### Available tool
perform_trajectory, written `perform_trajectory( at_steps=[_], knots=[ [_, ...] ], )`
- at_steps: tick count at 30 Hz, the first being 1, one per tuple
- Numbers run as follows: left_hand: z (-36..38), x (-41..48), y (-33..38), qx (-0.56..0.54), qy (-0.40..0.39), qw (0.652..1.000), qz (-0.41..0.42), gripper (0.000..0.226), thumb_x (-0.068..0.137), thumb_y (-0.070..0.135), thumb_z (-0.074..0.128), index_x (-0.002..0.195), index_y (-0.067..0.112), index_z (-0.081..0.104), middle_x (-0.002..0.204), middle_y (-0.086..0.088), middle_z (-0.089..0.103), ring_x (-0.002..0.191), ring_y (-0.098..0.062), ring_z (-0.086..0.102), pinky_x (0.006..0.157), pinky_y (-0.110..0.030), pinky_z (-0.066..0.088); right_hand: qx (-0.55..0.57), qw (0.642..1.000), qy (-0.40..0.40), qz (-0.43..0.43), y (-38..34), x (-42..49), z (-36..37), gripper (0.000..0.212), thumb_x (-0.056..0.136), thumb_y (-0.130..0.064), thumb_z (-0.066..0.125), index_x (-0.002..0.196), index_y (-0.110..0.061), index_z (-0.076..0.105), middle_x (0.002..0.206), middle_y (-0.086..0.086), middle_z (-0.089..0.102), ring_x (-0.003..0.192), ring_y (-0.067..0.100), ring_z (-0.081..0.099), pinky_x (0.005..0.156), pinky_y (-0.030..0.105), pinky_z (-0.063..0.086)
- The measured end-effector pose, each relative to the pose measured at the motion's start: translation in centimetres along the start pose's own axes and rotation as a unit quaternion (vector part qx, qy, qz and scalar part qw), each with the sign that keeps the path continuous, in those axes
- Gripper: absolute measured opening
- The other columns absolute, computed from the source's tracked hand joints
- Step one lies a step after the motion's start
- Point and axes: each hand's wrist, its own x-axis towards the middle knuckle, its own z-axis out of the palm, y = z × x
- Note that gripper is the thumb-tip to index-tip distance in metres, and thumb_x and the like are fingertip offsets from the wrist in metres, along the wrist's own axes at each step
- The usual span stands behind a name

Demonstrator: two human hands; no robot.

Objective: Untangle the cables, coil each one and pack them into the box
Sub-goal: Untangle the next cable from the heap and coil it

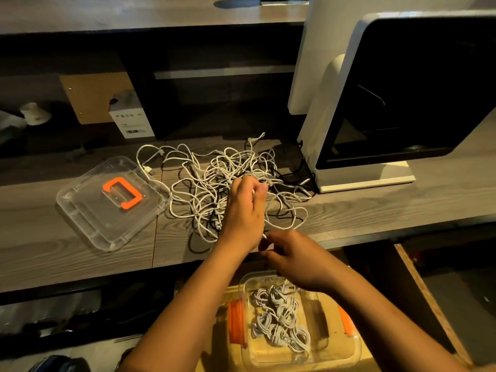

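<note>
A tangled heap of white cables (214, 178) with a few black ones lies on the wooden desk (80, 245). My left hand (245, 210) reaches into the heap and pinches a white cable near the middle. My right hand (292, 257), at the desk's front edge, pinches the same cable's lower stretch (264, 235). Below the desk, a clear plastic box (346, 355) with orange clips holds several coiled white cables (279, 318).
The box's clear lid (88, 210) with an orange handle lies on the desk to the left of the heap. A white monitor-like device (402, 89) stands at the right. A small white carton (131, 116) sits behind on a lower shelf.
</note>
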Motion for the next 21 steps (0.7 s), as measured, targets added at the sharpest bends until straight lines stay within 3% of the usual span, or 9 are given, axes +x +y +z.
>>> perform_trajectory(
  at_steps=[3, 8, 12, 14, 15, 17, 19, 21],
  knots=[
    [-0.2, 0.4, -1.4, 0.192, -0.057, 0.98, 0.02, 0.021, 0.099, 0.03, 0.034, 0.092, 0.016, 0.048, 0.097, 0.003, 0.034, 0.094, -0.012, 0.034, 0.078, -0.024, 0.029, -0.052, 0.999, -0.006, 0.013, -0.4, -0.1, -1.5, 0.02, 0.094, -0.021, 0.052, 0.112, -0.02, 0.062, 0.102, -0.001, 0.064, 0.086, 0.009, 0.058, 0.078, 0.026, 0.049],
    [-1.4, 0.6, -2.3, 0.27, -0.107, 0.957, -0.01, 0.04, 0.096, 0.047, 0.037, 0.099, 0.017, 0.063, 0.095, 0.002, 0.037, 0.094, -0.015, 0.038, 0.077, -0.031, 0.036, -0.128, 0.989, -0.064, 0.029, -0.4, -0.4, -5.0, 0.018, 0.094, -0.024, 0.054, 0.105, -0.02, 0.068, 0.1, -0.005, 0.066, 0.086, 0.007, 0.059, 0.077, 0.024, 0.05],
    [-2.7, 0.4, -1.8, 0.242, -0.187, 0.951, -0.05, 0.069, 0.074, 0.076, 0.024, 0.109, 0.027, 0.058, 0.101, 0.007, 0.039, 0.093, -0.01, 0.042, 0.069, -0.028, 0.035, -0.092, 0.995, 0.03, 0.03, 0.5, -0.4, -6.7, 0.014, 0.091, -0.027, 0.057, 0.099, -0.022, 0.068, 0.082, -0.012, 0.062, 0.071, 0.001, 0.055, 0.065, 0.016, 0.046],
    [-3.0, 0.1, -1.4, 0.25, -0.242, 0.936, -0.051, 0.072, 0.066, 0.08, 0.035, 0.119, 0.033, 0.05, 0.109, 0.009, 0.04, 0.101, -0.01, 0.042, 0.076, -0.028, 0.037, -0.082, 0.991, 0.102, 0.029, 1.0, -0.4, -7.2, 0.014, 0.087, -0.031, 0.062, 0.09, -0.021, 0.071, 0.069, -0.009, 0.06, 0.06, 0.002, 0.052, 0.055, 0.016, 0.041],
    [-2.9, -0.2, -1.4, 0.266, -0.265, 0.925, -0.049, 0.069, 0.069, 0.077, 0.046, 0.124, 0.035, 0.047, 0.116, 0.009, 0.043, 0.106, -0.012, 0.044, 0.08, -0.029, 0.038, -0.075, 0.988, 0.129, 0.03, 1.2, -0.3, -7.4, 0.015, 0.086, -0.033, 0.063, 0.088, -0.021, 0.072, 0.068, -0.007, 0.062, 0.06, 0.003, 0.053, 0.055, 0.02, 0.044],
    [-2.4, -0.6, -1.7, 0.286, -0.308, 0.906, -0.041, 0.052, 0.084, 0.051, 0.059, 0.131, 0.036, 0.043, 0.129, 0.006, 0.047, 0.108, -0.015, 0.049, 0.084, -0.03, 0.04, -0.066, 0.984, 0.16, 0.029, 1.6, -0.2, -7.5, 0.016, 0.084, -0.034, 0.064, 0.09, -0.021, 0.073, 0.076, -0.005, 0.067, 0.071, 0.006, 0.059, 0.065, 0.03, 0.052],
    [-1.9, -0.7, -2.0, 0.234, -0.339, 0.909, -0.058, 0.043, 0.095, 0.022, 0.051, 0.135, 0.034, 0.043, 0.13, -0.002, 0.05, 0.097, -0.019, 0.055, 0.08, -0.029, 0.044, -0.045, 0.981, 0.184, 0.027, 1.9, 0.0, -7.4, 0.017, 0.084, -0.031, 0.064, 0.094, -0.02, 0.073, 0.083, -0.003, 0.069, 0.078, 0.01, 0.062, 0.072, 0.035, 0.054],
    [-1.4, -0.7, -2.1, 0.133, -0.348, 0.924, -0.084, 0.046, 0.096, 0.01, 0.045, 0.138, 0.029, 0.042, 0.132, -0.004, 0.048, 0.105, -0.021, 0.054, 0.085, -0.027, 0.042, -0.016, 0.973, 0.227, 0.033, 2.5, 0.3, -7.0, 0.019, 0.085, -0.028, 0.064, 0.097, -0.017, 0.073, 0.082, -0.004, 0.068, 0.077, 0.008, 0.061, 0.071, 0.033, 0.053]
  ],
)
